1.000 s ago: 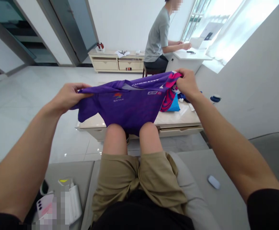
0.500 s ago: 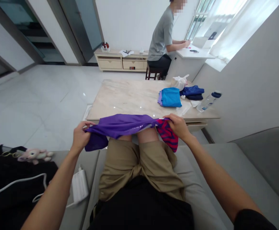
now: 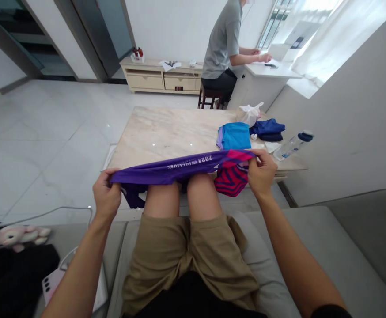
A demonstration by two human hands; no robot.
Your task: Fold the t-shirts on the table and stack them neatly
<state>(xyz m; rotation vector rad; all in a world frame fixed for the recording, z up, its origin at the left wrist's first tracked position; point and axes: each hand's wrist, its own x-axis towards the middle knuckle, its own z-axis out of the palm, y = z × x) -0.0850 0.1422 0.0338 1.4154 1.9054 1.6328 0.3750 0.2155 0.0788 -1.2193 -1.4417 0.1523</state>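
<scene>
Head view, clock from khaki fabric shorts [image 3: 160, 251]: L hand [image 3: 107, 194] clamped on one end of purple fabric shirt w/ white print & red-and-dark striped part [image 3: 140, 175], approx 10 o'clock; R hand [image 3: 262, 172] clamped on other end, approx 2. Shirt stretched btwn them at 12. Beyond, on pale marble-look desk [image 3: 160, 132]: folded bright-blue cloth [image 3: 236, 135], approx 1; clear bottle w/ dark-blue lid [image 3: 290, 148], approx 2.

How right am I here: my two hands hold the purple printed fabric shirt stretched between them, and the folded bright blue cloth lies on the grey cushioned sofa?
Not quite: the folded bright blue cloth lies on the pale marble-patterned table, as the head view shows. Your left hand and right hand do hold the purple printed fabric shirt stretched between them.
</scene>
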